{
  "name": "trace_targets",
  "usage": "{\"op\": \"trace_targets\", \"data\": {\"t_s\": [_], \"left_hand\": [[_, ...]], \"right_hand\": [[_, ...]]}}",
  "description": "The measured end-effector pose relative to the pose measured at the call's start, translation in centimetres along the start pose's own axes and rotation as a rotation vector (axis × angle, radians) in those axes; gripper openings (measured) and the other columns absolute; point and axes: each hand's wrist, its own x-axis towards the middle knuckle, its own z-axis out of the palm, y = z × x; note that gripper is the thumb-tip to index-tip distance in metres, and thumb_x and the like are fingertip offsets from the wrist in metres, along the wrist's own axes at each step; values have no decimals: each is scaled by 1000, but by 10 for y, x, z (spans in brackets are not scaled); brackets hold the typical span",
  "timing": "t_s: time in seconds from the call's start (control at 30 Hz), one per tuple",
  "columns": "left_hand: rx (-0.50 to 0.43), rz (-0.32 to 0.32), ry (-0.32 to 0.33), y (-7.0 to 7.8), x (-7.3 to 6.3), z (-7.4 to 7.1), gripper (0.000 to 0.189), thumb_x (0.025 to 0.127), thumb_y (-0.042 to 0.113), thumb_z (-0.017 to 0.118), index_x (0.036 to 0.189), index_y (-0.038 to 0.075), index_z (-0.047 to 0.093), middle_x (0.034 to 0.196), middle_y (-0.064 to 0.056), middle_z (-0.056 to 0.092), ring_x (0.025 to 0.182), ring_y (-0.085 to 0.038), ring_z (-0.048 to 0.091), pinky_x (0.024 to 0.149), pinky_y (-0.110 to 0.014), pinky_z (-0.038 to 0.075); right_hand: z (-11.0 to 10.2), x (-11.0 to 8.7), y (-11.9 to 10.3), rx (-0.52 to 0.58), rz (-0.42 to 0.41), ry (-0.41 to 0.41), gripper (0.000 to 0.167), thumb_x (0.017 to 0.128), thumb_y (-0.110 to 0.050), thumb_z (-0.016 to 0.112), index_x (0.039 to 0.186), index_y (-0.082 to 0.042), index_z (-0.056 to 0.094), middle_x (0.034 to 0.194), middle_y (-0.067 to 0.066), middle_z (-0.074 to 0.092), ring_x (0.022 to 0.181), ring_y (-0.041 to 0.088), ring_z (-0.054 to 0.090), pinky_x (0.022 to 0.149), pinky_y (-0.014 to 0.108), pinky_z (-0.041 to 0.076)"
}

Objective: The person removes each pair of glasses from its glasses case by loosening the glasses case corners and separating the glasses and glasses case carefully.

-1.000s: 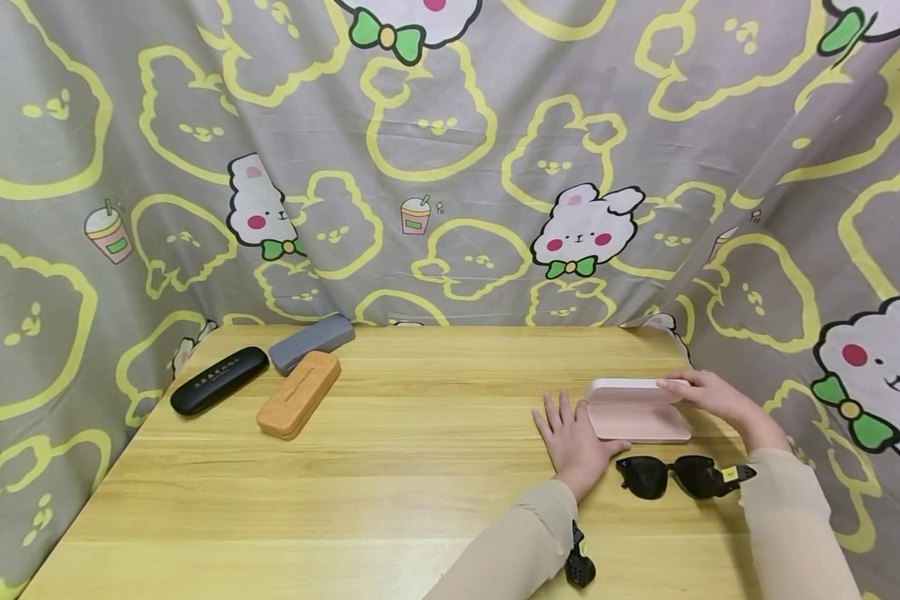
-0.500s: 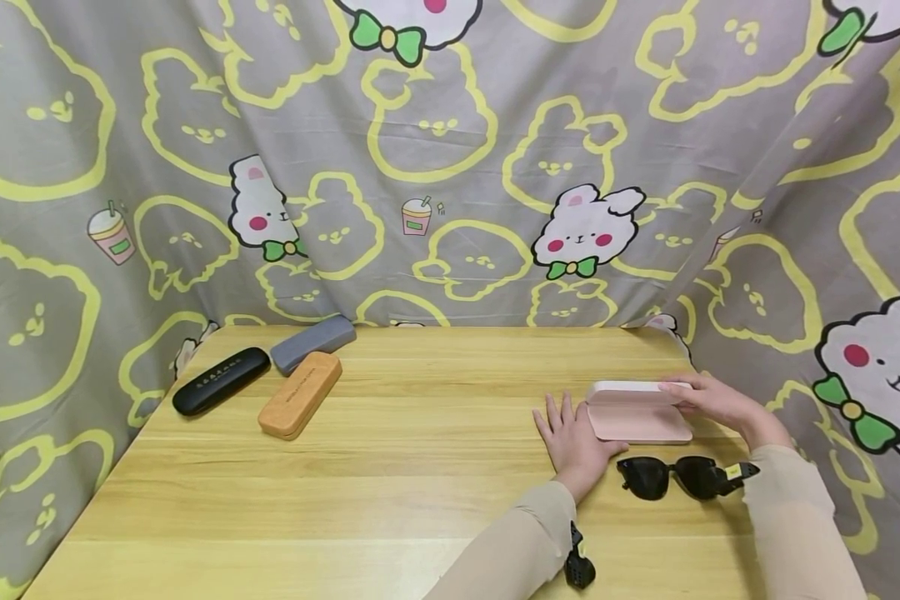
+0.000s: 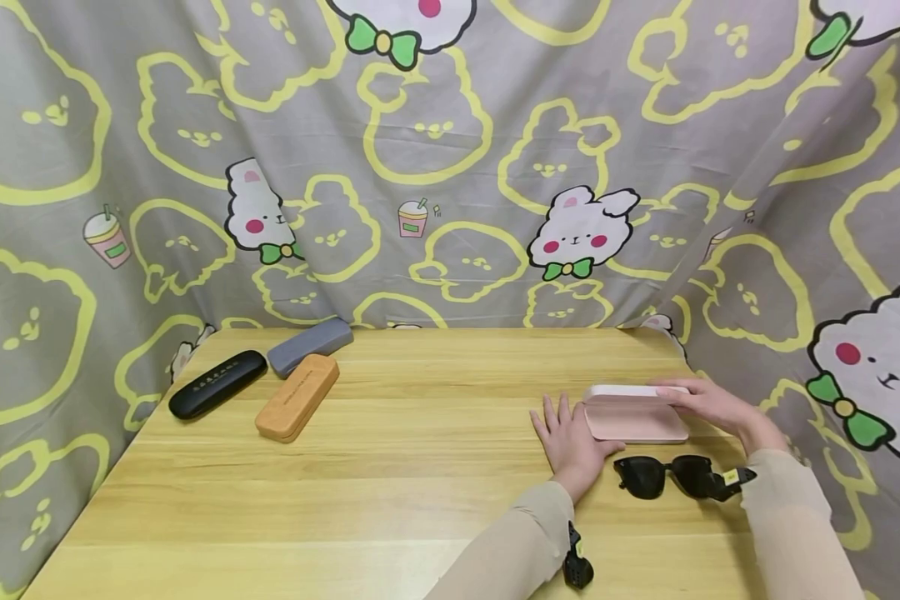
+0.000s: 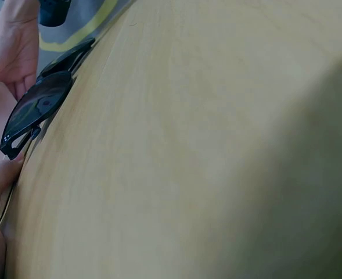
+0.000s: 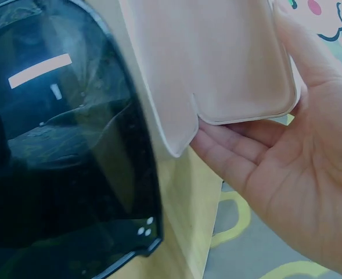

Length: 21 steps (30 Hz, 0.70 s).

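A pink glasses case [image 3: 633,423] with its lid raised lies near the right side of the table, its pale inside showing. My right hand [image 3: 712,408] holds the lid at its right end, thumb on top; in the right wrist view, that hand's fingers [image 5: 234,145] lie behind the lid. My left hand [image 3: 573,446] rests on the table with fingers spread at the case's left end, its thumb along the front edge. Black sunglasses [image 3: 648,479] stand just in front of the case, lenses toward me. They also show in the left wrist view, near my left thumb.
Three more glasses cases lie at the back left: a black one [image 3: 217,385], a grey-blue one [image 3: 311,346] and an orange-tan one [image 3: 298,398]. A patterned curtain [image 3: 457,167] surrounds the back and sides of the wooden table [image 3: 345,500].
The case lid sits very slightly lower under my right hand. My left hand, the sunglasses and the other cases keep their places; the head view has shifted a little.
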Motion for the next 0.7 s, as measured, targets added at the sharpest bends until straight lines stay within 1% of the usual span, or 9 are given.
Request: {"op": "trace_targets", "data": {"t_s": [0.1, 0.2, 0.33, 0.47, 0.53, 0.57, 0.63, 0.7], "left_hand": [[10, 0, 2, 0, 0, 0, 92, 58, 81, 67, 135, 33, 54, 152, 5, 43, 151, -26, 22, 121, -54, 17], [14, 3, 10, -1, -1, -1, 92, 57, 82, 66, 135, 34, 54, 152, 5, 44, 150, -26, 23, 121, -54, 18], [14, 5, 14, 0, -1, 0, 93, 57, 82, 66, 136, 34, 53, 152, 5, 44, 150, -26, 23, 120, -54, 19], [6, 0, 9, 0, 0, 0, 94, 56, 81, 68, 137, 34, 53, 152, 5, 44, 151, -26, 23, 121, -54, 18], [0, -4, 2, 0, 0, 0, 95, 56, 80, 69, 137, 34, 53, 152, 5, 44, 151, -26, 23, 121, -54, 18], [-1, -5, 2, 0, 0, 0, 95, 56, 80, 69, 137, 33, 53, 152, 5, 44, 150, -26, 23, 121, -54, 18], [-2, -5, -3, 0, 1, 0, 95, 56, 80, 69, 137, 33, 53, 153, 5, 43, 151, -26, 23, 121, -54, 17], [6, -2, 1, 0, 1, 1, 96, 56, 81, 68, 138, 33, 52, 153, 6, 43, 151, -26, 23, 121, -54, 18]], "right_hand": [[1, -2, 2, -72, 20, 45, 46, 102, -28, 49, 135, 5, 54, 136, 29, 54, 103, -20, 46, 87, 11, 45], [1, -3, 3, -131, 30, 72, 46, 102, -31, 50, 132, 2, 58, 134, 27, 57, 101, -21, 45, 86, 12, 44], [4, -5, 6, -182, 15, 102, 42, 101, -32, 52, 130, -3, 62, 131, 23, 61, 102, -19, 46, 85, 14, 44], [6, -6, 9, -203, 2, 125, 40, 100, -31, 55, 129, -6, 63, 130, 21, 63, 101, -18, 48, 84, 15, 45], [7, -6, 9, -214, 6, 132, 40, 99, -32, 55, 130, -7, 63, 130, 20, 63, 105, -12, 51, 85, 17, 46], [8, -7, 9, -218, 11, 135, 41, 99, -33, 55, 130, -7, 63, 130, 20, 63, 108, -6, 53, 86, 19, 46], [9, -7, 9, -227, 21, 141, 41, 99, -34, 55, 131, -8, 63, 131, 19, 63, 115, 10, 57, 89, 25, 47], [10, -8, 8, -241, 23, 146, 42, 99, -34, 56, 132, -9, 62, 132, 19, 62, 120, 26, 56, 91, 31, 48]]}}
